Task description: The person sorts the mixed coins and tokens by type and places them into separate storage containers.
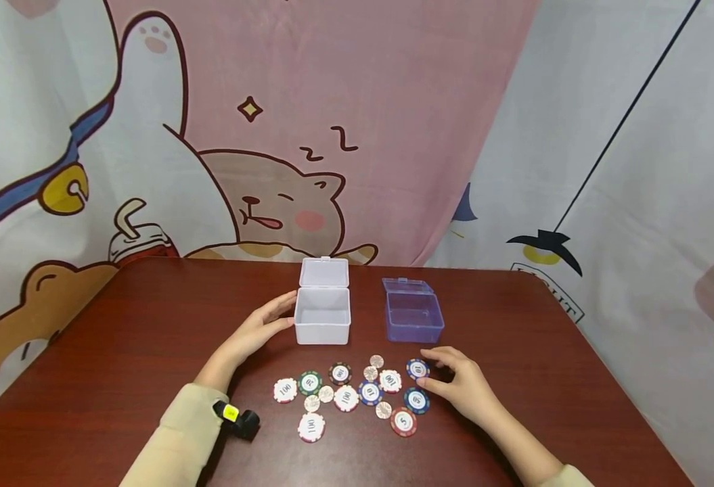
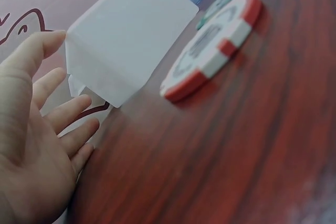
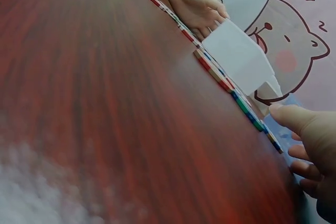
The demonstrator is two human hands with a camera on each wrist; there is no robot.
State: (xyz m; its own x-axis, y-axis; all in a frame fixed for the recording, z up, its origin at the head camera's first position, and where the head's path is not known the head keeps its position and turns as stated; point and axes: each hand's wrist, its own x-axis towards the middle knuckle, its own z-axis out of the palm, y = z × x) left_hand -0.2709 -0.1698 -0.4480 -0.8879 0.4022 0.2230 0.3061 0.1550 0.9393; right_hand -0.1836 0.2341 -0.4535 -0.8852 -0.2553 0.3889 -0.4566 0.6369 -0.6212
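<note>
My left hand (image 1: 263, 329) is at the left side of a white plastic box (image 1: 323, 333), its fingers spread and fairly straight. In the left wrist view the thumb tip meets the edge of the white box (image 2: 131, 35). At the right, my right hand (image 1: 463, 385) reaches round a blue-rimmed poker chip (image 1: 417, 369), thumb and fingers apart; whether they touch it I cannot tell. Just below lies another blue poker chip (image 1: 416, 400), with a red one (image 1: 403, 422) under it. The white box stands with its lid raised, and its visible inside holds nothing.
A translucent blue-purple box (image 1: 414, 333), lid up, stands right of the white one. White, green, black and blue chips (image 1: 310, 383) lie spread in front, among several small silvery coins (image 1: 384, 410). A printed cloth (image 1: 393, 135) hangs behind the brown table (image 1: 515, 318).
</note>
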